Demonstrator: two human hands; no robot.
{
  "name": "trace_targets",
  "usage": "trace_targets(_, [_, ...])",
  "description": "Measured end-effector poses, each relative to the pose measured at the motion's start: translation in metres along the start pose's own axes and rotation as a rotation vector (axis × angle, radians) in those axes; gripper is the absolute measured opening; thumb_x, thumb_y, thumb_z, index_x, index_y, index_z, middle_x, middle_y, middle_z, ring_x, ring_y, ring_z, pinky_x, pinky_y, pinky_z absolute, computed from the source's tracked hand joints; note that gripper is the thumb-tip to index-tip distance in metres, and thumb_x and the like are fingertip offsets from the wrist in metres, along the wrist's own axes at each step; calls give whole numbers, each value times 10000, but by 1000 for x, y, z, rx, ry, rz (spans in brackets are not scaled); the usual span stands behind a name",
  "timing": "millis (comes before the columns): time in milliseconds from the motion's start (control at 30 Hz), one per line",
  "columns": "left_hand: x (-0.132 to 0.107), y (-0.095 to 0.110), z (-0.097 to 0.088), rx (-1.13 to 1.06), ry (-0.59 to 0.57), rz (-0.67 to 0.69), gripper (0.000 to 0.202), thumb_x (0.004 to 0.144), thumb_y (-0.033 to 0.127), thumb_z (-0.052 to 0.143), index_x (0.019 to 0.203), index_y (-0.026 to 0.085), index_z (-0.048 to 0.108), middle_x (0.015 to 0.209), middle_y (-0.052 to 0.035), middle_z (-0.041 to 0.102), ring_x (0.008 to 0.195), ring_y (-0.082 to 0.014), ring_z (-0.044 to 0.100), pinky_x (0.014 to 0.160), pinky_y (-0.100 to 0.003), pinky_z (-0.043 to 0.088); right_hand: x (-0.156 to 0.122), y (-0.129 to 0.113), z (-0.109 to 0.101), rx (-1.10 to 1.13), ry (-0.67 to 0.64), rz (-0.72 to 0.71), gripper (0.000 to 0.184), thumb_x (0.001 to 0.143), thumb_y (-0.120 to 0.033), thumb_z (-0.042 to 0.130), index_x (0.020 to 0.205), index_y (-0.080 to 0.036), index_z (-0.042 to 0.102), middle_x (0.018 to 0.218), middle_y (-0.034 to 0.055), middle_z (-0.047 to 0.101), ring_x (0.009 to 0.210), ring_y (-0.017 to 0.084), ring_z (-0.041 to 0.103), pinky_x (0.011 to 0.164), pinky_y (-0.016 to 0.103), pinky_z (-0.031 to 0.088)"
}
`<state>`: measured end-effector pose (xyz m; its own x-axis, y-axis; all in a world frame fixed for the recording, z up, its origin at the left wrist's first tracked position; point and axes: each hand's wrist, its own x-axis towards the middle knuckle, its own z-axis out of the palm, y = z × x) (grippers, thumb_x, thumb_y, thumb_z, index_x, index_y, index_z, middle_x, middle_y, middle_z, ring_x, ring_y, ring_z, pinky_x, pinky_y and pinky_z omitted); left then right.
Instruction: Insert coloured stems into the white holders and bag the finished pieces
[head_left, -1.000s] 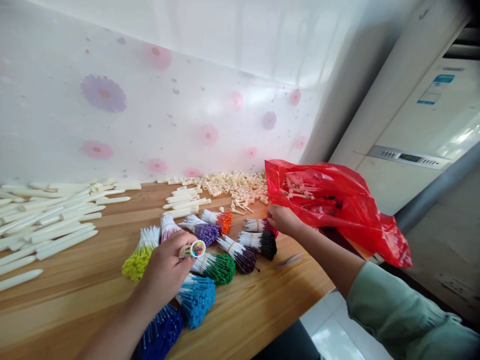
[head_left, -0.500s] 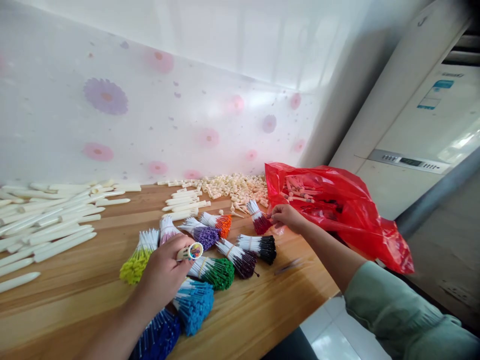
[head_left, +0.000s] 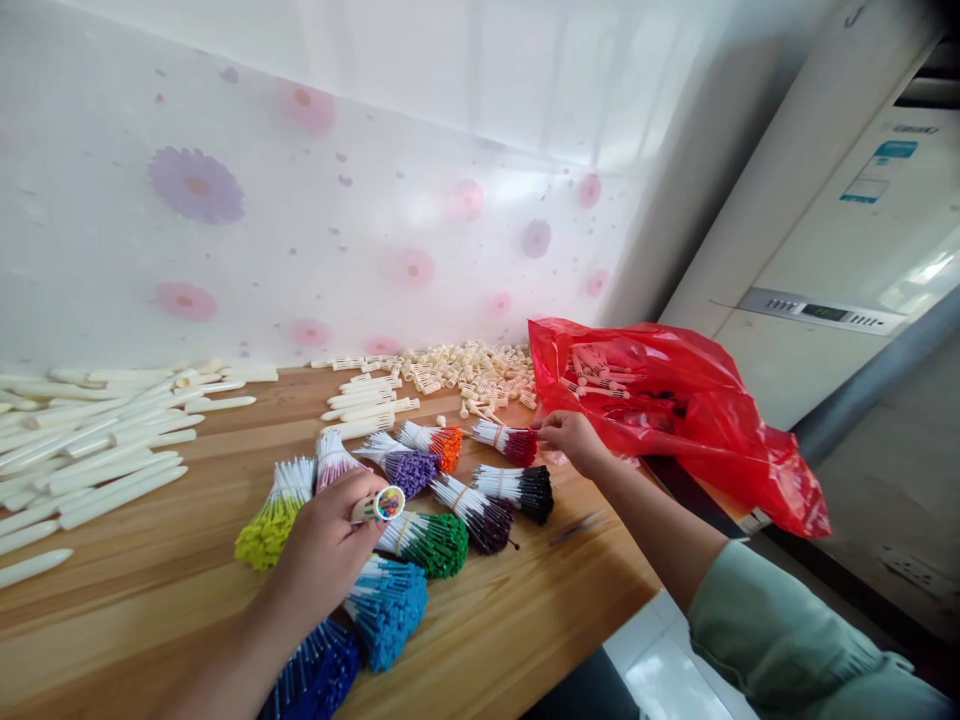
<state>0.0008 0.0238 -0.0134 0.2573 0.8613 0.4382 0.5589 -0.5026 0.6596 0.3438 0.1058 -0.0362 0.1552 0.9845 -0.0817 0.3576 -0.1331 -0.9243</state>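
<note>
My left hand (head_left: pixel 328 545) is closed around a cream pen barrel (head_left: pixel 367 509), its open end facing me with several coloured tips inside. At the red ends of a bundle of pen refills (head_left: pixel 504 440), my right hand (head_left: pixel 574 440) has its fingertips pinched together; how many refills they grip is hidden. More banded refill bundles lie around my left hand: yellow (head_left: pixel 271 525), purple (head_left: pixel 409 468), orange (head_left: pixel 442 445), green (head_left: pixel 435 545), dark purple (head_left: pixel 484 520), black (head_left: pixel 525 490), light blue (head_left: pixel 388 610) and dark blue (head_left: pixel 319 675).
Long cream pen barrels (head_left: pixel 112 430) are heaped at the left of the wooden table (head_left: pixel 480 640). Small cream parts (head_left: pixel 465 370) are piled by the wall. A red plastic bag (head_left: pixel 720 430) holding similar parts sits at the right edge. Tweezers (head_left: pixel 577 527) lie nearby.
The red refill bundle was tilted up and now lies flat, pointing right. My right hand remains at its red ends. My left hand still holds the pen barrel in about the same place.
</note>
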Motion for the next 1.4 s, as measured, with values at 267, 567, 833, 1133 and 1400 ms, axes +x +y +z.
trace_targets(267, [0, -2, 0, 9, -5, -7, 114, 808, 221, 501, 725, 185, 570, 699, 19, 588, 679, -149, 547, 639, -229, 411, -6, 3, -10, 269, 53, -27, 200, 876, -283, 586, 772, -112, 587, 783, 27, 675, 655, 116, 657, 601, 258, 549])
trace_targets(567, [-2, 9, -4, -118, 20, -89, 223, 843, 351, 515, 722, 187, 604, 699, 6, 612, 676, -157, 555, 631, -236, 424, -54, -59, 4, 218, -115, -223, 252, 666, -363, 734, 647, -164, 581, 551, -1, 657, 470, 113, 621, 461, 200, 498])
trace_targets(833, [-4, 20, -11, -377, -150, -223, 202, 776, 343, 613, 712, 163, 679, 652, -1, 617, 629, -138, 537, 590, -230, 413, -84, -110, 92, 85, -761, -336, 196, 738, -301, 696, 704, -143, 586, 561, -36, 596, 465, 65, 573, 453, 161, 463])
trace_targets(1133, [-2, 20, -9, -432, -78, -294, 172, 769, 276, 592, 645, 159, 616, 607, 23, 546, 593, -113, 474, 567, -229, 377, -83, -102, 129, 480, -654, -239, 258, 681, -348, 758, 678, -141, 605, 526, -29, 635, 427, 65, 574, 440, 165, 477])
trace_targets(1400, [-8, 15, -4, -624, -77, -318, 199, 806, 316, 576, 678, 172, 627, 627, 13, 573, 569, -101, 455, 539, -228, 355, -81, -85, 129, 728, -765, -279, 196, 793, -310, 691, 925, -166, 712, 702, 9, 692, 594, 76, 641, 593, 195, 523])
